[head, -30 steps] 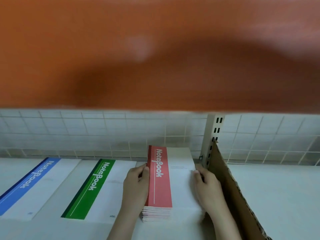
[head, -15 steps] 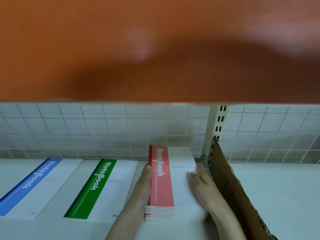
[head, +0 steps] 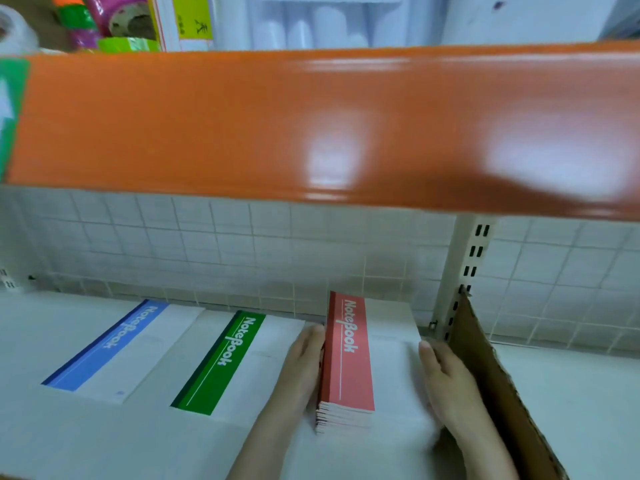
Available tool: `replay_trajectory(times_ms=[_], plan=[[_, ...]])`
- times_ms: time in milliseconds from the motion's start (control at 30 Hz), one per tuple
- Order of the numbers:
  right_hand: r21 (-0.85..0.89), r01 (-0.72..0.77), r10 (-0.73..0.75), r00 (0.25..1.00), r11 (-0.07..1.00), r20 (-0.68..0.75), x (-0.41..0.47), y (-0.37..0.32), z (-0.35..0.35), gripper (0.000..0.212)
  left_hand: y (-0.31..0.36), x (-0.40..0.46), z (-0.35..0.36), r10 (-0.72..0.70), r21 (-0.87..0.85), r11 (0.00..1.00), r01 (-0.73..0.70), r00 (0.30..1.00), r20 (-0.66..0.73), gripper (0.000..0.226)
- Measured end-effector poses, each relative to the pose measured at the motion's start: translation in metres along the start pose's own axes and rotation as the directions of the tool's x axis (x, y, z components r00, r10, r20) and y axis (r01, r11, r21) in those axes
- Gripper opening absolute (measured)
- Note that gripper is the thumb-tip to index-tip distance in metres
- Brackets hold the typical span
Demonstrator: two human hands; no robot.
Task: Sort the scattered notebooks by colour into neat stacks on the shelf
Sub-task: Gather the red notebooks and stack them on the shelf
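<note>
A stack of red-banded notebooks (head: 349, 355) lies on the white shelf (head: 69, 438), right of centre. My left hand (head: 304, 358) presses flat against the stack's left side, fingers straight. My right hand (head: 446, 379) presses flat against its right side. A green-banded notebook (head: 221, 362) lies to the left, and a blue-banded notebook (head: 110, 344) lies farther left. Whether the green and blue ones top stacks cannot be told.
An orange shelf edge (head: 311, 126) hangs overhead across the view, with tape rolls (head: 114, 26) above it. A brown cardboard divider (head: 498, 386) stands just right of my right hand. A slotted upright (head: 467, 268) and wire grid back the shelf.
The view has tilted up, showing the upper shelf's goods. My left hand's fingers straightened from curling over the stack's edge to lying flat along its side. Both hands stay at the red stack.
</note>
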State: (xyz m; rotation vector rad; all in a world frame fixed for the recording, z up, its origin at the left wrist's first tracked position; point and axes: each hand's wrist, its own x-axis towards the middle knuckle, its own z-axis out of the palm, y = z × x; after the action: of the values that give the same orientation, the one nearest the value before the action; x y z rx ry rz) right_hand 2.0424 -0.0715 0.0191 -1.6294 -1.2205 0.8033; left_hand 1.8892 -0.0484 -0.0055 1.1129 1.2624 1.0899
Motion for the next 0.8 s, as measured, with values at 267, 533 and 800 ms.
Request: replay_trajectory(times_ms=[267, 533, 800], plan=[[-0.134, 0.268, -0.276, 0.96, 0.954, -0.042, -0.019, -0.029, -0.001, 0.026, 0.022, -0.032, -0.094, 0.311, 0.361, 0.908, -0.213, 0.92, -0.238, 0.017], [-0.039, 0.572, -0.563, 0.816, 0.82, 0.133, -0.053, -0.073, 0.06, 0.027, 0.011, -0.105, -0.184, 0.276, 0.26, 0.953, -0.156, 0.802, -0.53, 0.022], [0.091, 0.665, -0.599, 0.594, 0.741, 0.537, -0.099, -0.109, 0.199, 0.024, 0.003, -0.162, -0.275, 0.289, 0.349, 0.936, -0.047, 0.669, -0.684, 0.017]])
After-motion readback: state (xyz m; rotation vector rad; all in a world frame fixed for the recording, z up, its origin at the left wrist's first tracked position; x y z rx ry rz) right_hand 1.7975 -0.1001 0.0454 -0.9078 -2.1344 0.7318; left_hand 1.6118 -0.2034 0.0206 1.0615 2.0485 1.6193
